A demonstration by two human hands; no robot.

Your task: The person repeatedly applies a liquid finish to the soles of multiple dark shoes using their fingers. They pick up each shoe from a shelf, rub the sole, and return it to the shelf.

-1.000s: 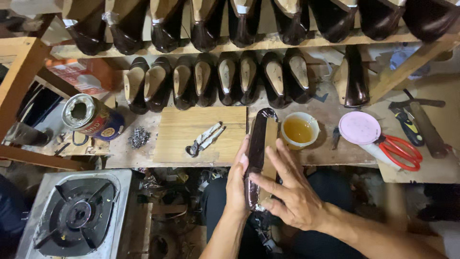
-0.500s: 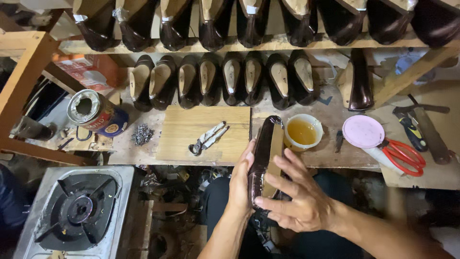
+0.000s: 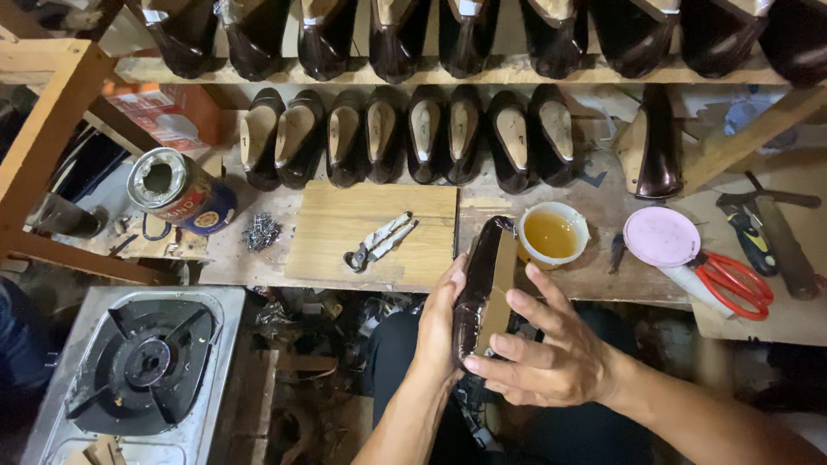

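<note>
A dark glossy shoe upper on a last (image 3: 484,284), with a tan insole board showing, stands upright over my lap. My left hand (image 3: 441,323) grips its left side. My right hand (image 3: 543,349) presses its fingers flat against the tan sole on the right side. Just beyond the shoe's tip sits a small white cup of amber glue (image 3: 551,234) on the wooden workbench (image 3: 594,275). Metal pincers (image 3: 377,243) lie on a wooden cutting board (image 3: 370,234) left of the shoe.
Rows of dark lasted shoes (image 3: 413,133) fill the bench back and shelf above. A tin can (image 3: 177,191) and nail pile (image 3: 261,231) sit left; pink lid (image 3: 662,237), red scissors (image 3: 732,280) and hammer (image 3: 780,241) right. A gas stove (image 3: 138,370) stands lower left.
The shoe and both hands have shifted slightly down and right in view; my right fingers have spread further across the tan sole.
</note>
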